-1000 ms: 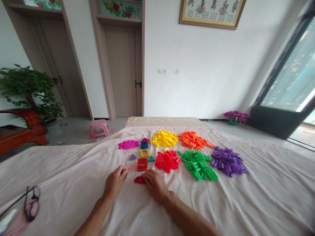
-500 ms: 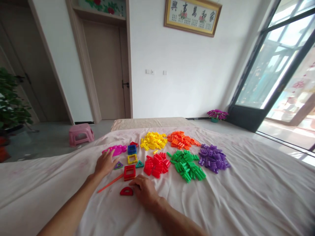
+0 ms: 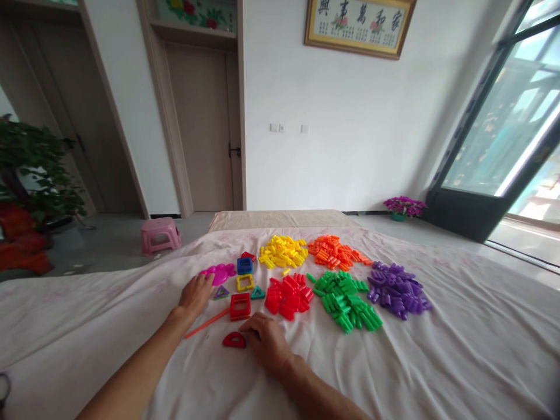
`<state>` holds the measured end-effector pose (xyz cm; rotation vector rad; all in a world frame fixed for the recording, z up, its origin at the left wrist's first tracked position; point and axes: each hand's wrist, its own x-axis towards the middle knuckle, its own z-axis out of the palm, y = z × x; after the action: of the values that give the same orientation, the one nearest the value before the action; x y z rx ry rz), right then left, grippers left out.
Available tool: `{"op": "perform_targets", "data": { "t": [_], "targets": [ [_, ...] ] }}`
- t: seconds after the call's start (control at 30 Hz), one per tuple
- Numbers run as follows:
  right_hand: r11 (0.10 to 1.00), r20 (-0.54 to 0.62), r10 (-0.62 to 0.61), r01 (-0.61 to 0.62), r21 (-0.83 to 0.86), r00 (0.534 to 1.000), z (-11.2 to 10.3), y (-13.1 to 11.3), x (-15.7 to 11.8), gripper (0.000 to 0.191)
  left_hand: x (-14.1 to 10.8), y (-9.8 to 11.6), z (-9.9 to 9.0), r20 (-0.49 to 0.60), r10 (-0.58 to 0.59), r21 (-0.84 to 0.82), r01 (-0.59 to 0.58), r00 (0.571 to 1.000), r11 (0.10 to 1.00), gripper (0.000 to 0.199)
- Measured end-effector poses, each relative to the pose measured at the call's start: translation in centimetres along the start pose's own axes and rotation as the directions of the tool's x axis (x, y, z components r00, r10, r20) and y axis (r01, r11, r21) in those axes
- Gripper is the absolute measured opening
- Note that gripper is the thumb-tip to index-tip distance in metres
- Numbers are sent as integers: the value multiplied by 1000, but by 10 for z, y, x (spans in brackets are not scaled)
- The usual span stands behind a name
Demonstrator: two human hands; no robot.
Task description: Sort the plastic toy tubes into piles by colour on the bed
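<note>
My left hand [image 3: 196, 294] reaches over the cloth to the near edge of a pink plastic piece [image 3: 222, 273]; its fingers lie stretched, covering part of it. Resting on the cloth, my right hand [image 3: 268, 341] has loosely bent fingers, the fingertips beside a red half-round piece [image 3: 234, 340]. Between the hands lie a red square frame [image 3: 240, 305] on a stack and a thin orange stick [image 3: 205, 324]. Beyond are a yellow square frame [image 3: 245, 283], blue square frames [image 3: 244, 265], a purple-green triangle [image 3: 221, 293] and a teal triangle [image 3: 258, 293].
Heaps of yellow [image 3: 283, 252], orange [image 3: 336, 253], red [image 3: 289, 296], green [image 3: 347, 298] and purple [image 3: 398, 290] plastic pieces cover the middle and right of the wrinkled cloth [image 3: 464, 338]. A pink stool [image 3: 161, 234] stands on the floor at left.
The view has turned slightly left, so everything sits further right. My left hand has drawn back a little on the pink piece, fingers closer together. My right hand stays by the half-round piece.
</note>
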<state>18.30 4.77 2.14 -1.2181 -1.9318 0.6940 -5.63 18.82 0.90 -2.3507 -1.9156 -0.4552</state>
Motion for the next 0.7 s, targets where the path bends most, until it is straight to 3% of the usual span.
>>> {"op": "perform_targets", "data": {
  "t": [0.23, 0.3, 0.33, 0.4, 0.43, 0.47, 0.5, 0.63, 0.7],
  "targets": [
    [998, -57, -10, 14, 67, 998, 3, 8, 0, 33, -41, 6, -27, -34, 15, 107, -11, 999, 994, 46],
    [996, -77, -2, 8, 85, 997, 3, 8, 1, 34, -50, 1, -35, -110, -72, 18, 75, 991, 997, 41],
    [995, -85, 4, 4, 95, 996, 3, 8, 1, 33, -55, -2, -36, -166, -176, -91, 163, 970, 983, 39],
    [994, -88, 3, 6, 108, 996, 2, 7, 2, 31, -66, -7, -35, -232, -464, -414, 345, 855, 843, 36],
    [994, -85, -4, 13, 106, 996, 2, 7, 2, 30, -72, -7, -33, -218, -580, -555, 389, 785, 735, 35],
    [994, -83, -11, 19, 103, 996, 1, 7, 3, 28, -77, -6, -30, -189, -645, -653, 395, 741, 646, 34],
    [994, -85, -16, 25, 107, 996, 1, 6, 3, 27, -82, -3, -27, -163, -661, -716, 374, 732, 590, 33],
    [967, -44, -9, 20, 254, 999, 0, 6, 0, 36, -95, 29, -23, -98, -528, -871, 184, 844, 455, 39],
    [937, 7, -26, 22, 349, 1000, 0, 6, -2, 46, -99, 50, -25, -89, -411, -891, 112, 907, 440, 40]
  ]
}}
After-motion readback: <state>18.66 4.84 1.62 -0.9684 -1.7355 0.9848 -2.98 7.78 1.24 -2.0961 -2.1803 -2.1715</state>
